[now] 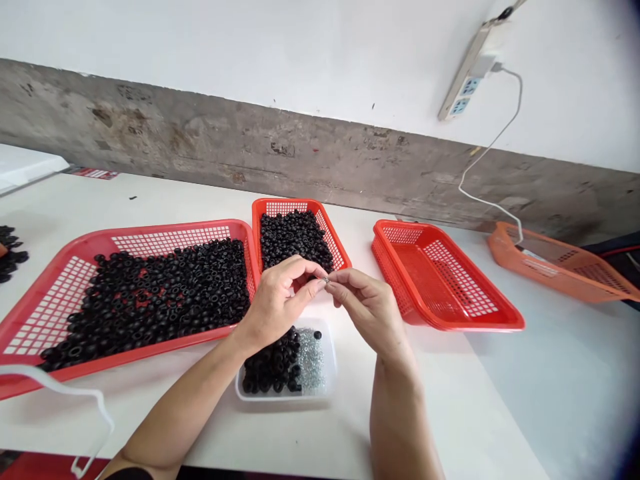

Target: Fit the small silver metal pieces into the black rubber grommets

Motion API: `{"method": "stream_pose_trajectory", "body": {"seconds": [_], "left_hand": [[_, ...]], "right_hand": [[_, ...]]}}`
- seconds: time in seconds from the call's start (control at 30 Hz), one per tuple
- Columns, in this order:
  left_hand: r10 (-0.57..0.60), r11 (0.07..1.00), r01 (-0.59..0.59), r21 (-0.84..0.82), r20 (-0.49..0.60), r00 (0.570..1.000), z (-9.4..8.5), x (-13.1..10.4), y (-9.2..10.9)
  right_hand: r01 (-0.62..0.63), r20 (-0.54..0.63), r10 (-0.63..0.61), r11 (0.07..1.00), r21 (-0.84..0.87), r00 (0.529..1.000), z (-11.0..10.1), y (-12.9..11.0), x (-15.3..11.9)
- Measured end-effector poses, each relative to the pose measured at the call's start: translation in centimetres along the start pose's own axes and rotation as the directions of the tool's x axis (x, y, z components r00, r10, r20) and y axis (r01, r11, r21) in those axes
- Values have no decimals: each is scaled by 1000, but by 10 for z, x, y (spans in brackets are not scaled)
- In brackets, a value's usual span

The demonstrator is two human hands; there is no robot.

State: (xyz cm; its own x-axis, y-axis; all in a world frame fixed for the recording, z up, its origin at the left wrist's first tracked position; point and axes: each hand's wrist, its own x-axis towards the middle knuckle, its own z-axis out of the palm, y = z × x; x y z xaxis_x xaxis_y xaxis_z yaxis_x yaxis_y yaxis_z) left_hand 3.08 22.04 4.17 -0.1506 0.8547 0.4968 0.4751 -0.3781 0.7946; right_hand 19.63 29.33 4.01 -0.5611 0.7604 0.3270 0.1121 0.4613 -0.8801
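Where the fingertips meet: the left grip and the right grip, both bare hands, pinch between thumb and forefinger at one tiny, shiny greyish piece, raised above the white surface.
Tiny piece's direction: mostly covered by fingertips and too small to read; I cannot tell which way it points or how its long axis runs.
Handwork so far: judged to be partway through a single piece, since both grips are on it and neither has let go.
Plastic tub: a translucent white rectangular tub sits just below the hands, loose black rounded rings on its left side, small clear-silvery bits on its right; plenty of both is left.
Filled baskets: a large red plastic mesh basket at left and a smaller red-orange mesh basket beyond the hands carry many black pieces; finished and unfinished ones cannot be told apart.
Right side: a red mesh basket, apparently nested in another, stands beyond the right grip.
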Motion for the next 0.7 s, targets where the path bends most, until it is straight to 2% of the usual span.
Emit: {"method": "stream_pose_trajectory", "body": {"seconds": [0.13, 0.3, 0.4, 0.53, 0.6, 0.7], "left_hand": [[52, 998, -51, 29, -42, 998, 3, -2, 0], [115, 991, -106, 78, -119, 986, 6, -4, 4], [41, 999, -41, 0, -106, 994, 5, -5, 5], [-148, 956, 140, -258, -14, 989, 2, -3, 3], [-194, 920, 186, -346, 12, 981, 1, -2, 2], [-220, 876, 221, -428, 52, 974, 1, 1, 3]], "right_hand": [[51, -97, -55, 998, -48, 994, 4, 2, -2], [198, -167, -233, 958, -207, 958, 8, -6, -5], [241, -161, -285, 939, -247, 945, 8, -11, -6], [219, -165, -276, 930, -296, 947, -1, -13, -9], [202, -73, -238, 923, -327, 969, -10, -13, -12], [183, 166, -129, 911, -370, 978, -21, -12, -16]]}}
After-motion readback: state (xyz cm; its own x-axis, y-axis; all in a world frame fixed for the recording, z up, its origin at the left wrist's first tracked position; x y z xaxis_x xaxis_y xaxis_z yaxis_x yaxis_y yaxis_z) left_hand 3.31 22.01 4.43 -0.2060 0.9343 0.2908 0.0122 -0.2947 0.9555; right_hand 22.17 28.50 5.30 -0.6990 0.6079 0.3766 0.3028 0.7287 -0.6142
